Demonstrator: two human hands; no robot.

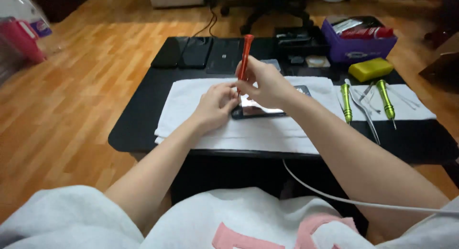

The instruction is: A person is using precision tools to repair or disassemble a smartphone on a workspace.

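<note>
My right hand (265, 82) grips a red screwdriver (245, 55) upright, its tip pointing down at the left end of a dark phone (260, 109). The phone lies flat on a white towel (191, 98) spread over a low black table (134, 129). My left hand (215, 105) rests on the towel against the phone's left end, fingers curled close beside the screwdriver tip. Whether it pinches anything is hidden by the fingers.
Two green screwdrivers (346, 102) (385, 98) and metal tweezers (366, 110) lie on a white cloth at the right. A yellow block (371, 69) and purple box (358, 43) sit behind them. Dark phones (184, 52) line the table's far edge. A white cable (334, 196) crosses my lap.
</note>
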